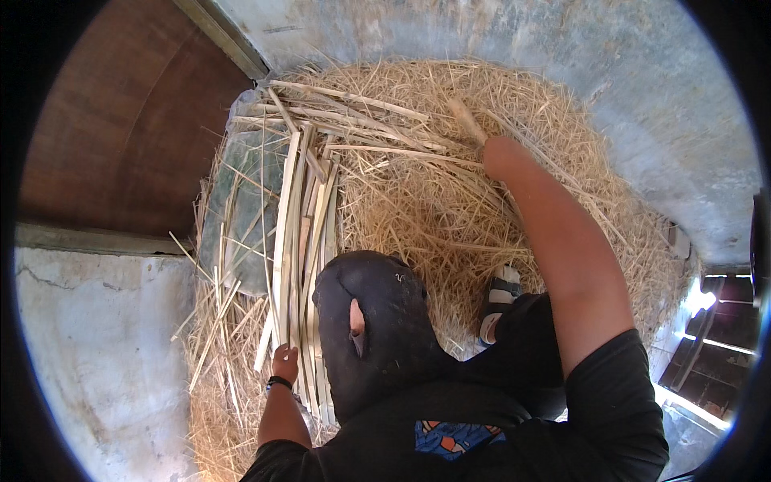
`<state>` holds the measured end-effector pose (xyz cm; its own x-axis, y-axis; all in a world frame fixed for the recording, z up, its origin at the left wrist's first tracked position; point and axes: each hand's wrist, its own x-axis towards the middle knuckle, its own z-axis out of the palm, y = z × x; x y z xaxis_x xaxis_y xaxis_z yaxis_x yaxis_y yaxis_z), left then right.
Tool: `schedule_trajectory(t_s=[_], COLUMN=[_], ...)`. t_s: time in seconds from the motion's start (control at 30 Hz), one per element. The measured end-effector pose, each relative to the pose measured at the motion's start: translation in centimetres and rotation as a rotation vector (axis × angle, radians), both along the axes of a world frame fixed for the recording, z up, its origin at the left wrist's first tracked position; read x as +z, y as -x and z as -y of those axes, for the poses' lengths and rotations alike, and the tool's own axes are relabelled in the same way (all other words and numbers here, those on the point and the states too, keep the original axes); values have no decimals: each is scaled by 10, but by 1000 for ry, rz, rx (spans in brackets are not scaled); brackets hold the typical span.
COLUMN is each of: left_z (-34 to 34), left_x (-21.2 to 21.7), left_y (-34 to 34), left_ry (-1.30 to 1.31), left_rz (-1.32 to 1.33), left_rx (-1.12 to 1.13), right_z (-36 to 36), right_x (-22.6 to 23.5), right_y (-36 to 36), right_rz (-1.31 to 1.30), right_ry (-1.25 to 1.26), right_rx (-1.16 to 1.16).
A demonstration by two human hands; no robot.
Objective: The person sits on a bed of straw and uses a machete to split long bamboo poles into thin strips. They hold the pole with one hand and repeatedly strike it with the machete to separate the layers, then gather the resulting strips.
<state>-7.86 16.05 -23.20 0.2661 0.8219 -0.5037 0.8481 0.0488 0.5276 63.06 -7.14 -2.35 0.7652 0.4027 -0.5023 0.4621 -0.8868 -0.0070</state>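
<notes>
Pale bamboo-like strips [297,241] lay beside the torn trouser knee [373,293], the left hand [285,363] at their near ends, the right hand [501,157] by a stick [466,119] over straw [409,205]; neither grip could be told. Arranging strips seemed underway, calling for steady alignment.
</notes>
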Motion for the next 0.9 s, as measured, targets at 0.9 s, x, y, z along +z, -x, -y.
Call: schedule_trajectory(t_s=[0.9], left_z=[-40], left_x=[218], left_y=[-552], left_ry=[-335], left_rz=[33], left_rx=[-1145], right_z=[156], right_x=[51], right_y=[10], right_rz=[-180], right_ry=[-40], right_rx=[-108])
